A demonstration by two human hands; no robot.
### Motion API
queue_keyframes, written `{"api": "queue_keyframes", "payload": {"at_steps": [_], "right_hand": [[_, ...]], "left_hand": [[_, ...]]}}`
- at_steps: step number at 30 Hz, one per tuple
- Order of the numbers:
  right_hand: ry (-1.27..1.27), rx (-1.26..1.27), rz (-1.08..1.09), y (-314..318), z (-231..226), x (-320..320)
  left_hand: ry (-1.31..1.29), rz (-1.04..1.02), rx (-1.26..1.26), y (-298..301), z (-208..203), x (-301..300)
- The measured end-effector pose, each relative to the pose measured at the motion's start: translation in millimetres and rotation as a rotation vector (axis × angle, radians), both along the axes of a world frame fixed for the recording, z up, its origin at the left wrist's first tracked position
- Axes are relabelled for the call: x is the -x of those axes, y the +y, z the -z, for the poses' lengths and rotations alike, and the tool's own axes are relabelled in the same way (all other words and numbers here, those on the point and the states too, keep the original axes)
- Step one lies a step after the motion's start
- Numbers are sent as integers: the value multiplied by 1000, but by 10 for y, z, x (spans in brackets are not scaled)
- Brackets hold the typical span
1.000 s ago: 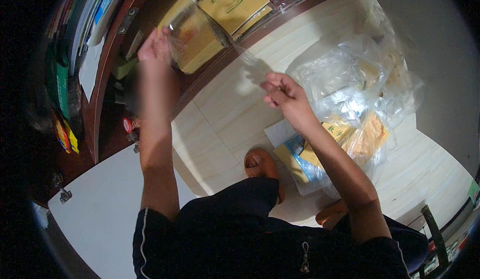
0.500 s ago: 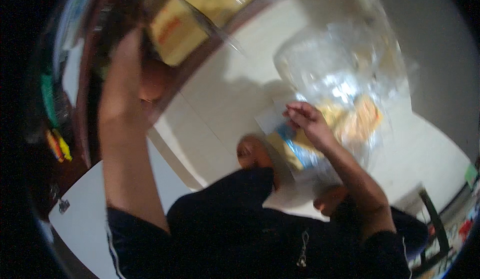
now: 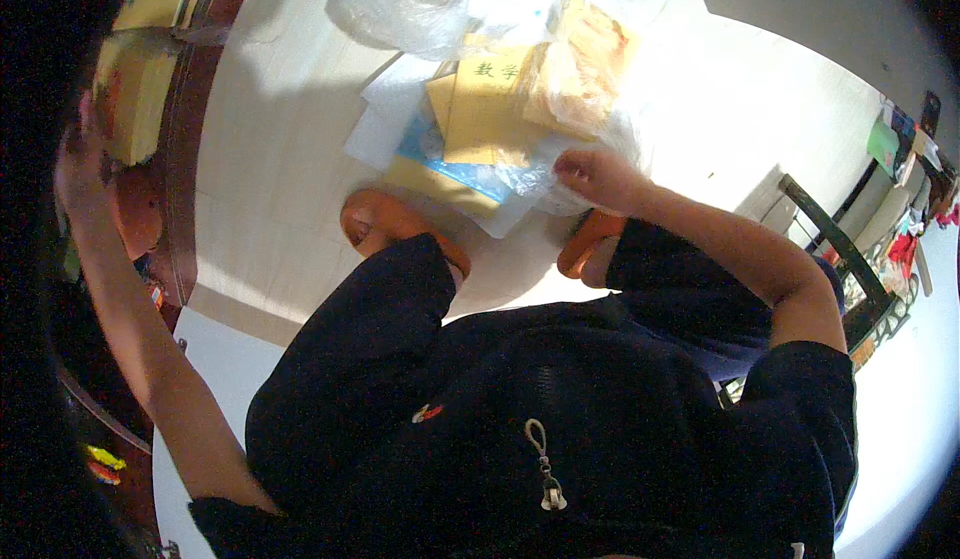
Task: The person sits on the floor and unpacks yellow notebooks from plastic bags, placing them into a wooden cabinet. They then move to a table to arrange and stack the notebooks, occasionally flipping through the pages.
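My left hand (image 3: 85,154) reaches into the dark cabinet at the far left, beside a stack of yellow booklets (image 3: 135,109). Its fingers are dim and smeared, so their grip cannot be told. My right hand (image 3: 600,179) is closed, fingers curled in, with nothing visible in it. It hovers just right of a pile on the floor. In that pile a yellow booklet (image 3: 480,124) lies over a blue plastic-covered one (image 3: 450,166). Next to it are more yellow booklets wrapped in clear plastic (image 3: 580,64) and white sheets (image 3: 385,109).
Crumpled clear plastic bags (image 3: 400,9) lie beyond the pile. The dark red cabinet edge (image 3: 190,159) runs along the left. My feet in orange slippers (image 3: 375,221) stand near the pile. A dark-framed rack or chair (image 3: 835,239) stands at the right.
The view has swung, so the pile now appears farther left and higher. My left arm now stretches farther out to the left along the cabinet. My right hand has curled tighter near the pile.
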State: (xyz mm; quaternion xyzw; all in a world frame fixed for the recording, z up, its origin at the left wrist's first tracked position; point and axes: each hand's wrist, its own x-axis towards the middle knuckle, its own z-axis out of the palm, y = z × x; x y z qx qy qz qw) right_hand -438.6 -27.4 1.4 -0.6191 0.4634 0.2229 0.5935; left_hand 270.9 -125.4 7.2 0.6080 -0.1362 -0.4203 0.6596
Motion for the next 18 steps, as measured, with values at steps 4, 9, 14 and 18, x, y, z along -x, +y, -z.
{"api": "queue_keyframes", "payload": {"at_steps": [4,9,14,18], "right_hand": [[311,345,462,-399,176,260],[398,512,840,-526,425,279],[363,373,850,-280,649,215],[481,491,522,-167,222,100]], "left_hand": [[226,471,-254,844,160,1734],[246,1229,-636,1416,66,3599],[317,1256,-473,1113,-52,4118],[-53,1494,-87,836,166,4242]]}}
